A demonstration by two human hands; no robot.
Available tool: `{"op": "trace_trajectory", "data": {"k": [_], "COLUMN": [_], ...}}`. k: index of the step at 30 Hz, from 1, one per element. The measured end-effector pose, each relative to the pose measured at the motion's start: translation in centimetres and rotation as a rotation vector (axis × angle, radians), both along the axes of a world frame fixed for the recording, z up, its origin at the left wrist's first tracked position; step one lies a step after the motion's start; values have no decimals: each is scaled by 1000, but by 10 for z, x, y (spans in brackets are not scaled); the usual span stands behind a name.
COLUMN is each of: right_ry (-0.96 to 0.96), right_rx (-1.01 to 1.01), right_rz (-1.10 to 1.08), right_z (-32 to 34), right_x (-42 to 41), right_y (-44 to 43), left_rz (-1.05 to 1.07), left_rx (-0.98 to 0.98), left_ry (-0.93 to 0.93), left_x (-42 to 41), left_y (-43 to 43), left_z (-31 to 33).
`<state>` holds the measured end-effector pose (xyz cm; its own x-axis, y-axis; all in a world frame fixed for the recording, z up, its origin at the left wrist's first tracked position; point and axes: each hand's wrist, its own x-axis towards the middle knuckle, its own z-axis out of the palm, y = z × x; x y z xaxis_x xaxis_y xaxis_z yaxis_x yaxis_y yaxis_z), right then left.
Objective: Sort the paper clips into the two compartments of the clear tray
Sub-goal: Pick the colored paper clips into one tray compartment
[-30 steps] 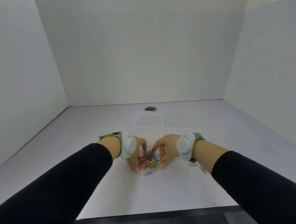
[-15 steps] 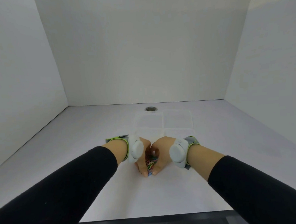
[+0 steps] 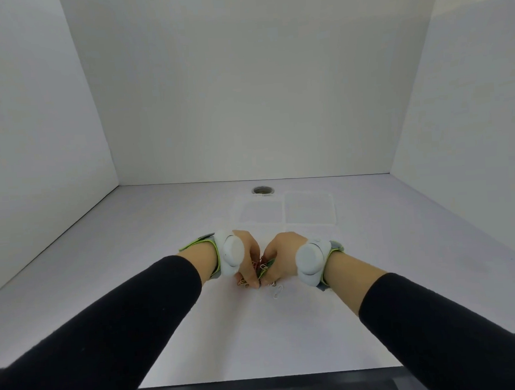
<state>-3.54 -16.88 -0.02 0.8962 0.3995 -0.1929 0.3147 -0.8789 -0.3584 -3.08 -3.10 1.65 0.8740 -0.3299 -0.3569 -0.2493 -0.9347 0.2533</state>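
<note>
Hands pressed together over tabletop (image 3: pixel 290 329): left hand (image 3: pixel 247 256) and right hand (image 3: pixel 280 255) both cupped shut around a bunch of coloured paper clips (image 3: pixel 263 269). One pale paper clip (image 3: pixel 278 291) lies loose just beside them. Clear two-compartment tray (image 3: pixel 285 211) sits beyond the hands; whether it holds anything cannot be told.

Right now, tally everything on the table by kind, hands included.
Hands: 2, left hand and right hand
Clear tray: 1, with 2 compartments
Round hole in the table: 1
Paper clips: bunch between the hands, uncountable; 1 loose white clip
Total: 5 countable, plus the bunch
</note>
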Motion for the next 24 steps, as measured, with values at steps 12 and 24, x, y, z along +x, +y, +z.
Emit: {"op": "trace_trajectory", "data": {"k": [12,24], "right_ry": [1,-20], "right_rx": [294,176], "right_rz": [-128,-195], "right_z": [52,28], "right_x": [33,59], "right_y": [-8,2], "left_rz": [45,148], "left_rx": [-1,78], "left_ry": [-130,-244], "left_x": [19,58], "left_y": [-7,-8], "left_z": [69,22]}}
